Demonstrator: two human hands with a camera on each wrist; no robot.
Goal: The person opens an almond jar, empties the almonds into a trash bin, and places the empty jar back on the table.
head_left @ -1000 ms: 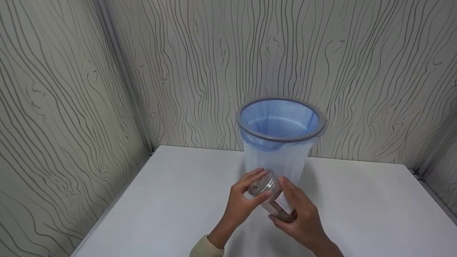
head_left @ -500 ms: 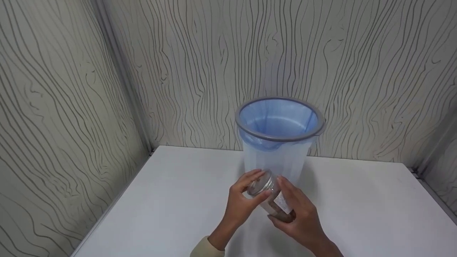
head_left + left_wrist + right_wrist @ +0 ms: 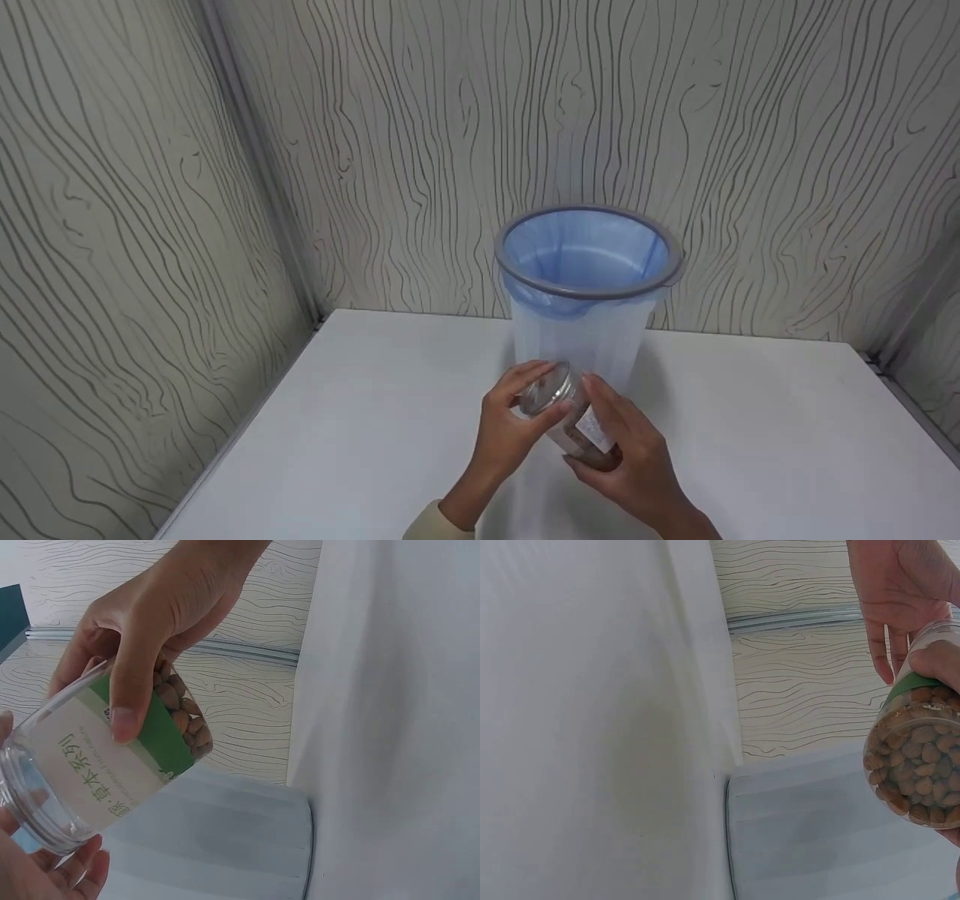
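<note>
A clear jar point(image 3: 589, 429) is held tilted in front of the bin in the head view, its top end toward the upper left. Brown nut-like pieces fill its lower part, seen through the base of the jar point(image 3: 922, 765) in the right wrist view. A white and green label wraps the jar point(image 3: 82, 754) in the left wrist view. My left hand point(image 3: 506, 424) grips the top end between thumb and fingers. Around the lower body curls my right hand point(image 3: 641, 450), its thumb on the near side. Its palm hides part of the label.
Behind the hands stands a pale bin point(image 3: 574, 341) with a grey rim ring and a blue liner bag. It is on a white table point(image 3: 375, 397). Walls point(image 3: 405, 150) with a wood-grain line pattern enclose the back and sides.
Both hands keep their grip on the jar and stay almost in place. The jar shifts only slightly, and the whole head view moves a little.
</note>
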